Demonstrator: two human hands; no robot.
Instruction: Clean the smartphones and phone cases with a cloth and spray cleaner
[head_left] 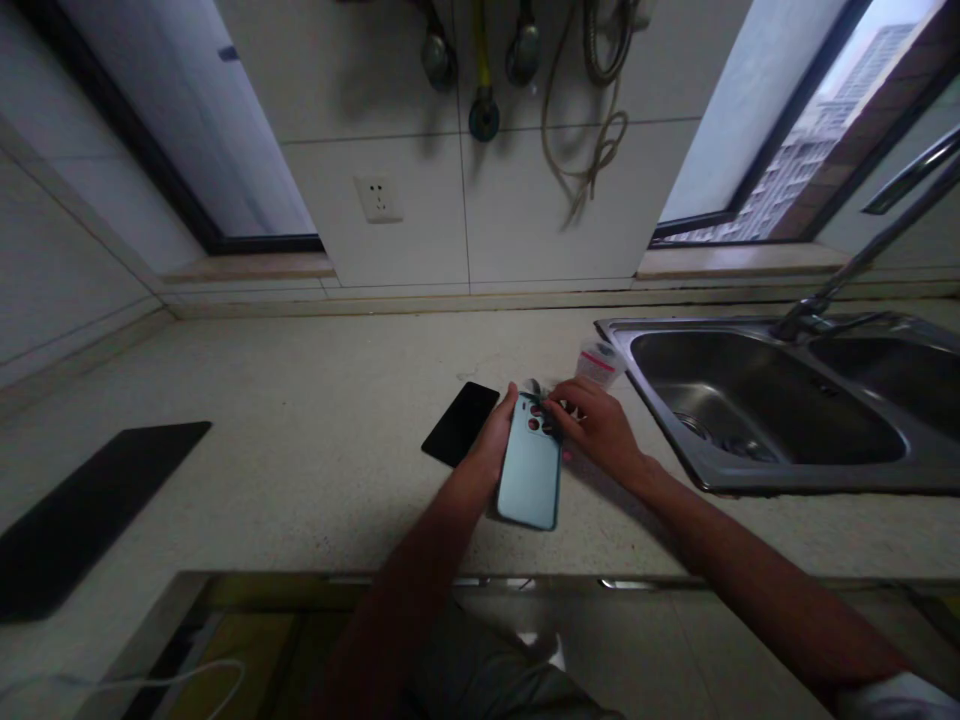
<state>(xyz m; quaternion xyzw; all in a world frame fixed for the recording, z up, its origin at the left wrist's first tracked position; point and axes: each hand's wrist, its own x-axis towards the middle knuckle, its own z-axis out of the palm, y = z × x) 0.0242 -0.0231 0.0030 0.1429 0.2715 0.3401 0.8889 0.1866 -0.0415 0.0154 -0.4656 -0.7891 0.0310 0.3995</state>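
My left hand (495, 432) grips a light-blue phone case (529, 475) by its left edge, tilted up over the counter. Reddish tones show in its round camera openings. At the case's upper right corner, my right hand (592, 418) is closed in a pinch; what its fingertips hold is too small and dark to make out. A small shiny piece (532, 387) shows at the top edge, between the hands. Just left of my left hand, a black phone (463, 424) lies flat on the counter. Behind my right hand sits a clear plastic bag (598, 362) with a pink-red stripe.
The pale speckled counter (322, 400) runs along a tiled wall with a socket (379, 199), pipes and a tied cord (596, 160). A double steel sink (765, 395) with a faucet (806, 318) is at right. A black flat panel (97, 500) lies at left.
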